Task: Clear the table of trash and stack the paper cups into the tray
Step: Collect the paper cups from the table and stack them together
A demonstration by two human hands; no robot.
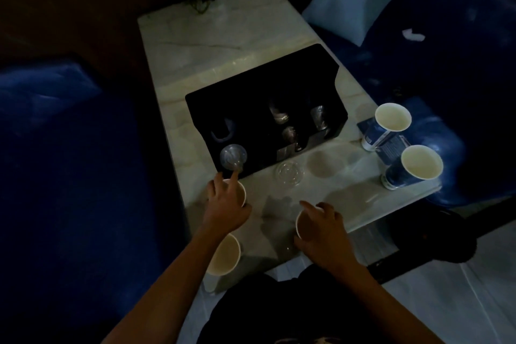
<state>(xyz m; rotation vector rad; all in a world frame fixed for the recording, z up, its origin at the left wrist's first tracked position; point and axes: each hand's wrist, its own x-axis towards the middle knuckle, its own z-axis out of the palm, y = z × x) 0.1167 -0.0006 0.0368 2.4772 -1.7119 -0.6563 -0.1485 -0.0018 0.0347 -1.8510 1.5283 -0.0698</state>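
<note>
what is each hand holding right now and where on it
Left hand grips a white-lined paper cup at its rim. Right hand clasps another paper cup around its side.

A table runs from the upper centre down to me. A tray sits at its middle, with a clear lid just below it. Two paper cups stand at the right edge. My left hand covers one cup, my right hand another; a fourth cup sits lower left under my forearm.
</note>
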